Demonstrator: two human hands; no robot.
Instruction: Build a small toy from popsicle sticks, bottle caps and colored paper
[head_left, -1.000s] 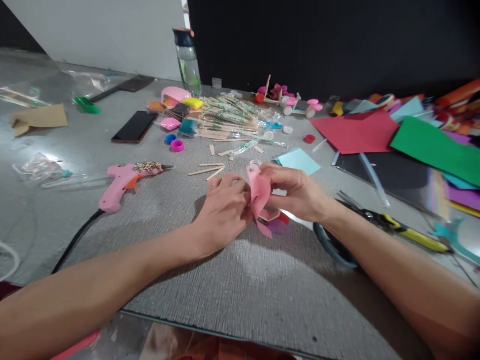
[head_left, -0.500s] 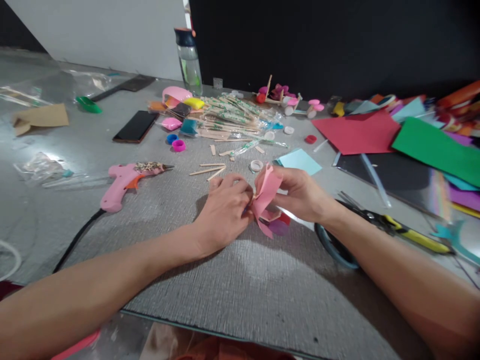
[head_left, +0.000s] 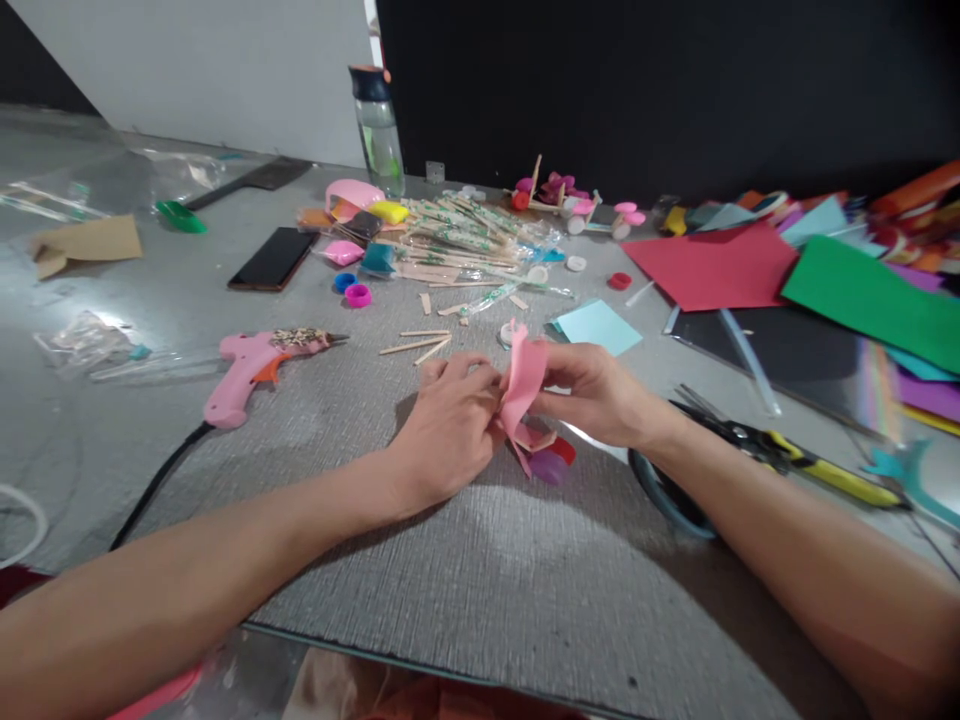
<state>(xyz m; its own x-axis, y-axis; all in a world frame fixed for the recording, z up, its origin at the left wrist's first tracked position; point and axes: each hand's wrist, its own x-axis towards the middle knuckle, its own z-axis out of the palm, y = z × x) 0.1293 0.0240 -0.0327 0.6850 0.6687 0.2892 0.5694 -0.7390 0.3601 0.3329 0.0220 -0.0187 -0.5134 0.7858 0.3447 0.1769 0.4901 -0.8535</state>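
Note:
A curved strip of pink paper [head_left: 526, 378] stands between my hands near the middle of the table. My left hand [head_left: 454, 425] is closed at its left side, the fingertips hidden behind the paper. From the right, my right hand [head_left: 589, 390] pinches the paper, thumb below and fingers partly behind it. Under the strip show a thin wooden stick [head_left: 541, 442], a purple bottle cap [head_left: 549, 468] and a bit of red; they seem joined to the paper, though the joints are hidden. Behind the hands a white ring-shaped cap [head_left: 507, 334] is partly covered.
A pink glue gun [head_left: 238, 380] lies to the left with its black cord. Scissors [head_left: 720, 430] and a yellow cutter [head_left: 844, 478] lie near my right forearm. Wrapped wooden sticks [head_left: 465, 235], a phone [head_left: 271, 258], a bottle [head_left: 379, 135] and red paper [head_left: 720, 265] stand farther back.
The pink paper has turned slightly and shifted a little to the left between my hands. Both hands keep nearly the same place and hold.

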